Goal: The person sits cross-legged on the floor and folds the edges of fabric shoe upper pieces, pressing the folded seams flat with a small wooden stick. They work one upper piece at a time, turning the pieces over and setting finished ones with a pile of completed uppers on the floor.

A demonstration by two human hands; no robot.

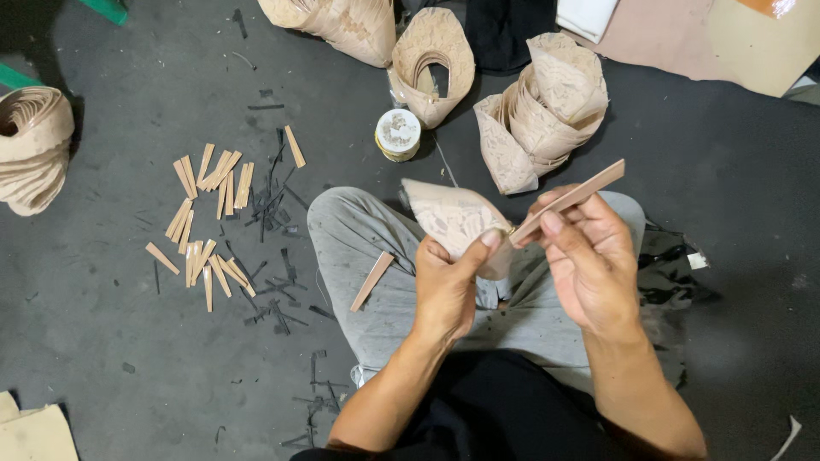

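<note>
The left hand pinches a tan cone in the middle of the frame, and its fingers hide the cone's lower end. The right hand pinches a thin wood strip whose low tip touches the cone. More cones at the top are cut off by the edge.

Loose sticks left of knee

Dark grey floor, scattered black scraps

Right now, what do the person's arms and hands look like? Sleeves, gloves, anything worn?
Both hands bare: left hand, right hand. No gloves, rings, watch or bands visible. Forearms uncovered, with no sleeves in view. Lower down, grey trousers and a black top.
</note>
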